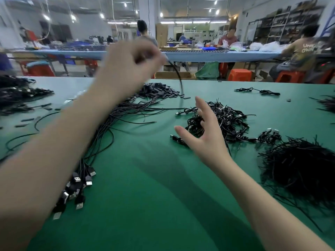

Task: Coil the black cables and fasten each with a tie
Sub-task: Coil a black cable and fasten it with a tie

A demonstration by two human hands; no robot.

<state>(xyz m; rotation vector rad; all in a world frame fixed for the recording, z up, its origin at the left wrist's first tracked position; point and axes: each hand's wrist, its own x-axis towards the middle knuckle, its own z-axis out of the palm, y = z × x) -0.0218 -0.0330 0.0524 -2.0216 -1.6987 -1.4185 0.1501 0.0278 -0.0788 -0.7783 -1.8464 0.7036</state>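
Left hand (133,63) pinching one black USB cable (178,77), right hand (204,134) spread, empty. Dangling tail below could snag the loose cable bundle (108,127).

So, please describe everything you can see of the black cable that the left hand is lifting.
The cable is thin, black and looks rubber-coated. The left hand, raised above the green table, pinches its upper end with curled fingers. From there it hangs in a curve down to the right and reaches the table near the pile of small black pieces. Motion blur hides its lower part, and no plug is visible on it. The right hand is open and does not touch it.
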